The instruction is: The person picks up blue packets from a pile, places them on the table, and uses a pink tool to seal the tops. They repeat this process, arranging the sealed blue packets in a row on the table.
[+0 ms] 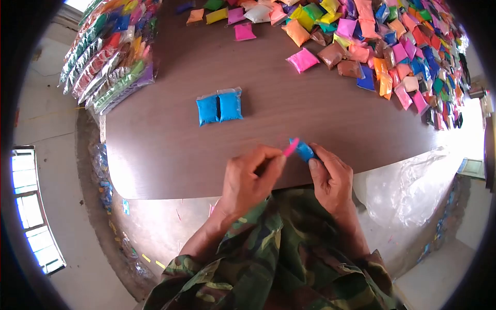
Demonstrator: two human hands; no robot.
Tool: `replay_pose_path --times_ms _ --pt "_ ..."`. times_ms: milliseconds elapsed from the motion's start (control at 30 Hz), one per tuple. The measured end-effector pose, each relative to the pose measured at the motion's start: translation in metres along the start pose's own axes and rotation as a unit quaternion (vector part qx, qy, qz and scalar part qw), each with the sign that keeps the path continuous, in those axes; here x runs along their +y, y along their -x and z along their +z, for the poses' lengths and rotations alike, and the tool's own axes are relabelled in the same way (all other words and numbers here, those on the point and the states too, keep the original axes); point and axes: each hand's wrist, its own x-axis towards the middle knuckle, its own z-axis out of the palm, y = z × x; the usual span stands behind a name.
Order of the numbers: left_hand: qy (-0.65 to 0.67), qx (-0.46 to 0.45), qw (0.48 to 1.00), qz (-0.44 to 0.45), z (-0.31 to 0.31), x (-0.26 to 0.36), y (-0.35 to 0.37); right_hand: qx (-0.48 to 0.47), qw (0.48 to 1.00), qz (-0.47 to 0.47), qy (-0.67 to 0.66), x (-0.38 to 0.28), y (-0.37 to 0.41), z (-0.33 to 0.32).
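My left hand (253, 181) is closed on a small pink item (291, 148), which looks thin and slightly blurred. Its tip meets or overlaps a small blue packet (304, 151) pinched between the thumb and fingers of my right hand (331, 178). Both hands are over the near edge of the brown table (175, 150). Farther forward and to the left, two blue packets (208, 109) lie side by side on the tabletop.
Filled clear bags (116, 62) are stacked at the table's back left. Many coloured packets (398, 57) are heaped at the back right, with a lone pink packet (303, 60) at their near side. Clear plastic sheeting (413, 186) lies beyond the table's right front edge.
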Motion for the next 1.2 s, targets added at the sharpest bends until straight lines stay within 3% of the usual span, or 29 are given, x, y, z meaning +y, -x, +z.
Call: replay_pose_path --times_ms 67,133,333,533,567,633,700,833,933,1033,1133,1200 --pt "-0.053 0.016 0.997 0.050 0.010 0.005 0.001 -0.004 0.999 -0.013 -0.035 -0.003 -0.001 0.002" --pt "-0.085 0.039 0.993 0.077 0.015 0.000 -0.001 -0.036 0.994 0.066 -0.080 -0.005 0.005 0.002" --pt "-0.142 0.071 0.987 0.012 0.005 -0.011 -0.004 0.001 0.949 0.202 -0.244 -0.007 0.010 0.005" --pt "-0.150 0.034 0.977 0.147 0.033 -0.011 0.007 -0.014 0.924 0.280 -0.262 0.001 0.006 0.008" --pt "-0.174 0.060 0.968 0.168 0.033 -0.021 0.005 0.010 0.901 0.306 -0.308 -0.001 0.006 0.008" --pt "-0.203 0.071 0.969 0.124 0.026 -0.027 0.003 0.057 0.845 0.354 -0.398 -0.012 0.002 0.009" --pt "-0.208 0.070 0.970 0.104 0.022 -0.025 0.005 0.069 0.836 0.358 -0.410 -0.012 -0.001 0.009" --pt "-0.224 -0.014 0.944 0.242 0.028 -0.017 0.010 0.074 0.804 0.331 -0.488 -0.004 0.002 0.020" --pt "-0.267 -0.007 0.933 0.241 0.021 -0.021 0.007 0.096 0.791 0.319 -0.514 -0.002 0.000 0.021" --pt "-0.283 0.085 0.934 0.199 0.011 -0.038 0.009 0.121 0.783 0.327 -0.515 -0.005 -0.006 0.013" --pt "-0.251 0.117 0.949 0.152 -0.007 -0.041 0.016 0.114 0.864 0.256 -0.419 -0.005 -0.015 0.016" --pt "-0.255 0.152 0.943 0.150 -0.018 -0.047 0.020 0.047 0.944 0.221 -0.241 -0.004 -0.023 0.011"
